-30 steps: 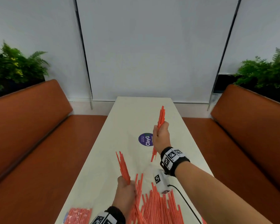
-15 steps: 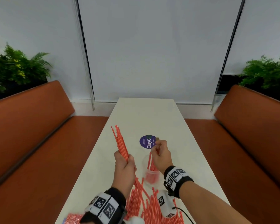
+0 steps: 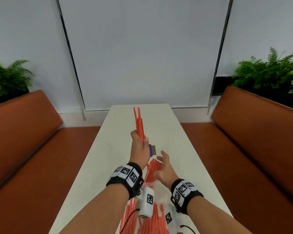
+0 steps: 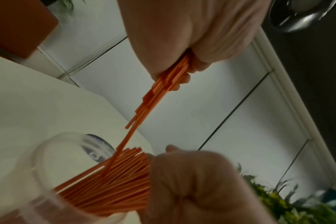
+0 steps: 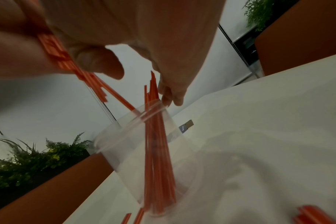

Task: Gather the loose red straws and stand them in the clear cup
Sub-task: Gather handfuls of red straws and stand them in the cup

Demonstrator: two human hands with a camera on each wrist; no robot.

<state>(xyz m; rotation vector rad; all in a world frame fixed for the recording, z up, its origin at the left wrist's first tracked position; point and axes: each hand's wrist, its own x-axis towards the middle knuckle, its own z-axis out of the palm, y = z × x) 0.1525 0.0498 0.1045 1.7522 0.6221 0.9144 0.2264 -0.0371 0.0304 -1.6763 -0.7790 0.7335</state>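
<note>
My left hand (image 3: 140,146) grips a bundle of red straws (image 3: 139,123) upright above the clear cup (image 3: 150,182). In the left wrist view, one straw of the bundle (image 4: 164,84) reaches down to the cup's mouth (image 4: 48,157). More red straws (image 3: 153,168) stand leaning in the cup. My right hand (image 3: 164,164) is beside them, holding nothing. Its fingertips (image 5: 171,97) are at the rim of the cup (image 5: 125,136), next to the leaning straws (image 5: 157,151). A heap of loose straws (image 3: 142,220) lies on the table nearest me.
The long white table (image 3: 172,132) runs away from me between two brown benches (image 3: 24,132). A purple sticker (image 3: 150,150) lies just beyond the cup. White tagged boxes with cables (image 3: 147,201) hang under my wrists. Ferns (image 3: 269,71) stand behind the benches.
My left hand has carried its bundle up and to the right, over the cup. My right hand has let go of its straws, which now stand in the cup, and has opened beside them.
</note>
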